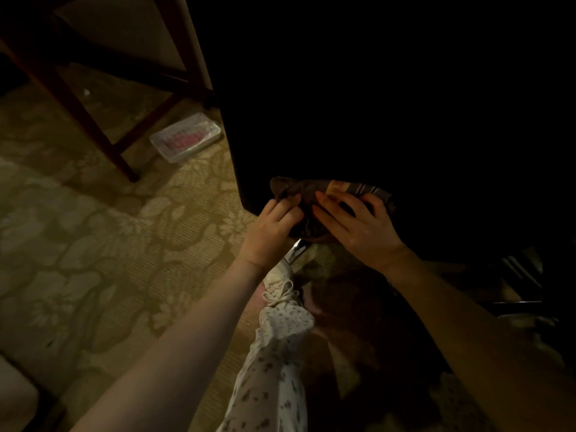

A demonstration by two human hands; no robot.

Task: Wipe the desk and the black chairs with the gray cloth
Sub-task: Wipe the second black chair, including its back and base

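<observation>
Nearest me, I see a leg in floral-print trousers (274,369) and a white laced shoe (280,288) on the patterned carpet (93,244). Beyond them, my left hand (270,233) pinches the bunched gray cloth (307,198) at its left edge, fingers curled around a fold. My right hand (358,227) lies spread flat on top of the cloth, pressing it onto the near edge of the black chair (389,104). Farther left, a clear plastic box (186,137) lies on the carpet beside dark wooden legs (93,129).
</observation>
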